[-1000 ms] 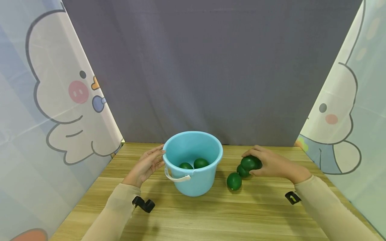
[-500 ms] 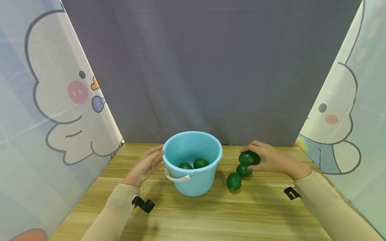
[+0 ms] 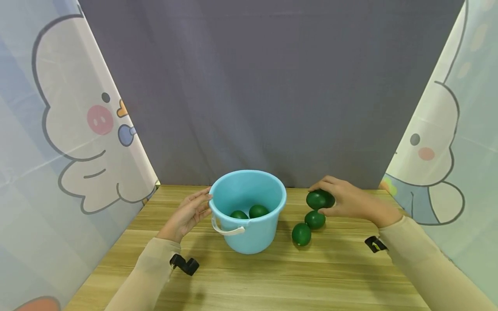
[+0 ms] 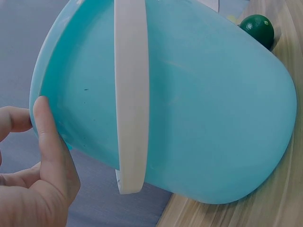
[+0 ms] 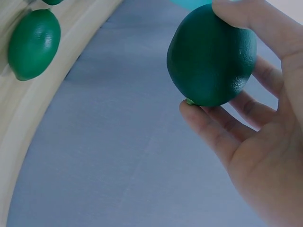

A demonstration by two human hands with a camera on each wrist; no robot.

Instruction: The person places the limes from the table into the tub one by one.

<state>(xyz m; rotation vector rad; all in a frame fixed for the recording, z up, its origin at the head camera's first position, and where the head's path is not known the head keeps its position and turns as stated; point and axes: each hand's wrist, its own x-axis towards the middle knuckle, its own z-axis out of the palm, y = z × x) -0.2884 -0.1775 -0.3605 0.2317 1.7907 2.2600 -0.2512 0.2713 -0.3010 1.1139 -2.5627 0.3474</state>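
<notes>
My right hand [image 3: 344, 198] pinches a dark green lime [image 5: 210, 56] between thumb and fingertips, its small stem end showing in the right wrist view. In the head view that lime is just behind and above another lime [image 3: 315, 220] on the table, with one more lime [image 3: 301, 234] nearer the front. Left of these stands a light blue bucket [image 3: 250, 237], upright, with two limes [image 3: 258, 211] visible inside. My left hand [image 3: 190, 216] touches the bucket's left rim with fairly straight fingers. The bucket's white handle [image 4: 131, 94] hangs down over its front left side.
All of this is on a wooden table [image 3: 249, 280] with light grain. A dark grey curtain [image 3: 264, 86] hangs behind its back edge. Cartoon-printed cloths [image 3: 78, 129] stand at both sides. Black wrist mounts [image 3: 184, 264] sit on the sleeves.
My right hand has raised the lime slightly and moved it a little left, and more of the lime beneath now shows. The left hand and the bucket stay in place.
</notes>
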